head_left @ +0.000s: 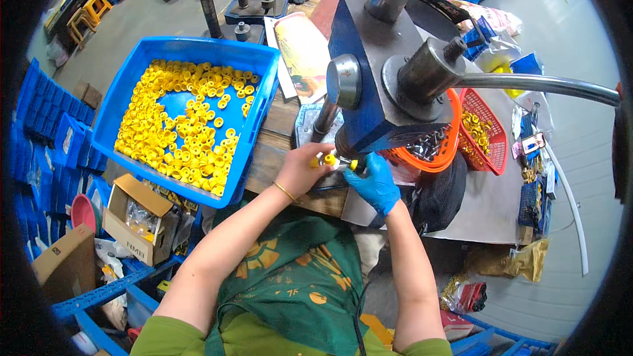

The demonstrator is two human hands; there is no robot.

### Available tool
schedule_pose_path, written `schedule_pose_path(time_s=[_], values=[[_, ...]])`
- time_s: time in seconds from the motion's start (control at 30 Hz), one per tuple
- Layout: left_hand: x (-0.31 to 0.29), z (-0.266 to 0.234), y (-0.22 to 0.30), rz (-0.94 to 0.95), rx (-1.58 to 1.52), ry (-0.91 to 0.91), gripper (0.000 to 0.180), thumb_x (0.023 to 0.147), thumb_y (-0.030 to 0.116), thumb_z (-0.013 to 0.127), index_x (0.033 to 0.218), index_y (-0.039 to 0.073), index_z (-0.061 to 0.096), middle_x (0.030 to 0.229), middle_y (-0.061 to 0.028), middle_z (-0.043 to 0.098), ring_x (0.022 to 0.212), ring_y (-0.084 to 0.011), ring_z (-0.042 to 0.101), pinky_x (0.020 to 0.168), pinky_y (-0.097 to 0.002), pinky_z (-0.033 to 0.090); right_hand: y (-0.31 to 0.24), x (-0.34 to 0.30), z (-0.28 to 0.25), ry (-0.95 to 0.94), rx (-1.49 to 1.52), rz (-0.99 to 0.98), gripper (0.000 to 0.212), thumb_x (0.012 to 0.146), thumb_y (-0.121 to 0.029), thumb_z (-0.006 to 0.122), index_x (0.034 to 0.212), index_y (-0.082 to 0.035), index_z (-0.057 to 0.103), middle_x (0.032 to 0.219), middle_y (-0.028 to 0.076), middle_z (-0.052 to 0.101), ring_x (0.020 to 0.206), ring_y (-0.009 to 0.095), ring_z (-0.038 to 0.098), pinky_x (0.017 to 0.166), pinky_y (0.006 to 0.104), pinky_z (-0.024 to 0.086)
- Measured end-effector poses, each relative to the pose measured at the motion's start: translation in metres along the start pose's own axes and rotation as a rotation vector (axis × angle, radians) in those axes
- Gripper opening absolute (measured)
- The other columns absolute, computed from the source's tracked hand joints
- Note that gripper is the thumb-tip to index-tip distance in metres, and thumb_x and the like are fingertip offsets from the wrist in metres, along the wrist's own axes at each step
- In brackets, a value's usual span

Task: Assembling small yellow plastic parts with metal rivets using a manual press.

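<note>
Below the press [359, 82], the left hand's [301, 170] grip holds yellow caps [329, 159]; the gloved right hand's [377, 186] grip pinches a small yellow part [354, 165].

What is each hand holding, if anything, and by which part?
The left hand holds small yellow caps at its fingertips. The blue-gloved right hand has its fingertips at another yellow piece, perhaps gripping it. Exact grip spots are too small to tell.
</note>
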State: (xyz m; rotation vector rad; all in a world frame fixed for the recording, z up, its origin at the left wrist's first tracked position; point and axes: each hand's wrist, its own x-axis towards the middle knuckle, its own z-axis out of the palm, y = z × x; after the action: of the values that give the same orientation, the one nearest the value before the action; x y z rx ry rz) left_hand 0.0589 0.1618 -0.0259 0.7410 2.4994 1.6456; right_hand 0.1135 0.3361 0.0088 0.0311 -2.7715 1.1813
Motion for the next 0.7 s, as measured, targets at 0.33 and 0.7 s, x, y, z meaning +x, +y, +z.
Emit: schedule_pose_path(time_s=[0.33, 0.7], values=[[-0.023, -0.017, -0.012, -0.538, -0.605, 0.113, 0.032, 0.071, 0.007, 0.07, 0.102, 0.006, 0.06, 0.085, 0.0021, 0.058, 0.064, -0.0037, 0.05, 0.049, -0.0172, 0.04, 0.01, 0.029, 0.019, -0.19, -0.129, -0.27, 0.033, 0.073, -0.014, 0.069, 0.099, -0.001, 0.056, 0.088, 0.012, 0.06, 0.078, 0.019, 0.058, 0.066, 0.0289, 0.046], [-0.026, -0.027, -0.005, -0.843, -1.245, 0.122, 0.028, 0.081, 0.012, 0.06, 0.107, 0.009, 0.053, 0.083, 0.0005, 0.057, 0.061, -0.0075, 0.051, 0.046, -0.0161, 0.039, -0.084, 0.042, -0.093, -0.14, -0.2, 0.461, 0.038, 0.071, -0.011, 0.067, 0.105, -0.001, 0.055, 0.099, 0.011, 0.059, 0.088, 0.019, 0.056, 0.074, 0.0284, 0.044]])
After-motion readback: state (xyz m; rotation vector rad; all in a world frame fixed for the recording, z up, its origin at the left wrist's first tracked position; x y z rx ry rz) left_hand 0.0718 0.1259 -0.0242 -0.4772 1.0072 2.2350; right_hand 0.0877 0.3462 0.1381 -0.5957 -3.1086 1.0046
